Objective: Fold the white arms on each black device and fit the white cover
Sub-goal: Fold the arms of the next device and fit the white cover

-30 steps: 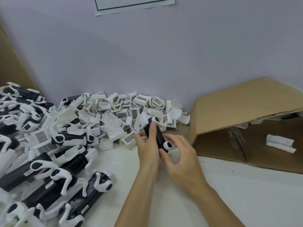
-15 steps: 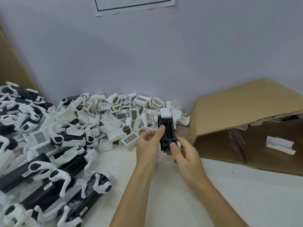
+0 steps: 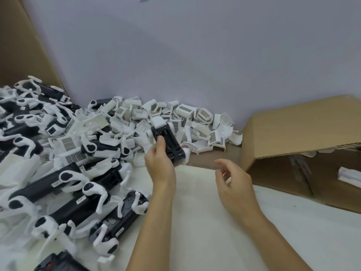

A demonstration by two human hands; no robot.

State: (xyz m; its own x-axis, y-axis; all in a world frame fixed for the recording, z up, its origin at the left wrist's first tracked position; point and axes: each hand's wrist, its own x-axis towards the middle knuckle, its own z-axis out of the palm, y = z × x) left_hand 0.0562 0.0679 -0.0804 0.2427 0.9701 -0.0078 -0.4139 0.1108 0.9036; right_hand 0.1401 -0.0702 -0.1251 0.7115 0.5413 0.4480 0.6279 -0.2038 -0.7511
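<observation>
My left hand (image 3: 160, 163) grips a black device (image 3: 170, 142) in the air above the table, its long side tilted toward the back left. A white cover (image 3: 158, 121) sits on the device's far end, and a white arm end shows at its near end. My right hand (image 3: 233, 179) hovers just right of the device with loosely curled fingers, holding nothing. Behind the device lies a pile of white covers (image 3: 187, 118) against the wall.
Several black devices with spread white arms (image 3: 64, 184) are heaped at the left. An open cardboard box (image 3: 293, 130) lies on its side at the right with a white part (image 3: 349, 176) inside. White table surface (image 3: 205, 222) lies under my forearms.
My right hand has let go of the device and drawn back to the right. The left hand now holds the device alone, tilted more. The camera has dipped downward.
</observation>
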